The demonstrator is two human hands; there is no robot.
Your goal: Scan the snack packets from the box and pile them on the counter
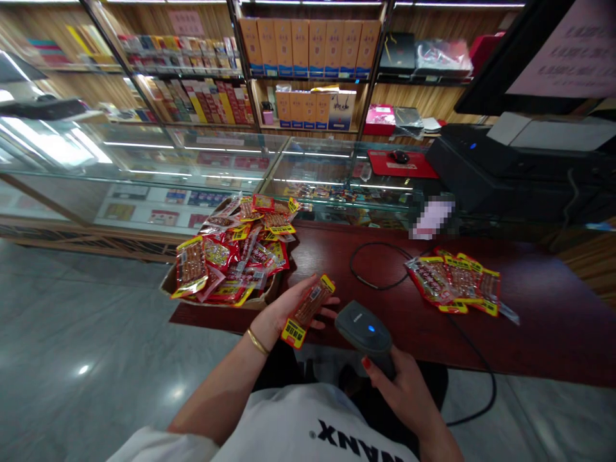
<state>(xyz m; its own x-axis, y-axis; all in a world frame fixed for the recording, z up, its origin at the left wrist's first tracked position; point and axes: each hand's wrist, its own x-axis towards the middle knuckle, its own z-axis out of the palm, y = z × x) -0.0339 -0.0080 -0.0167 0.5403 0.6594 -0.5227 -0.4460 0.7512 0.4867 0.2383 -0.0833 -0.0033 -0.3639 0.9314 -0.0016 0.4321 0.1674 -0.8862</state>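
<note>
On my left hand [282,307] lies a snack packet [308,311], red and yellow with a clear middle showing brown sticks; its barcode label faces up. The fingers reach out beneath the packet and the thumb rests along its edge. My right hand [407,385] is wrapped round the handle of a dark grey barcode scanner [364,330] with a blue light on top. The scanner's head points toward the packet, a little apart from it. Left of my hands, a cardboard box [168,282] holds a heap of similar packets [235,250].
Several more packets [455,282] lie in a pile on the dark red wooden counter [327,256]. A black cable [353,266] loops across it. Behind stand a glass display case [317,160], a mouse on a red mat [404,167] and a black monitor [491,64].
</note>
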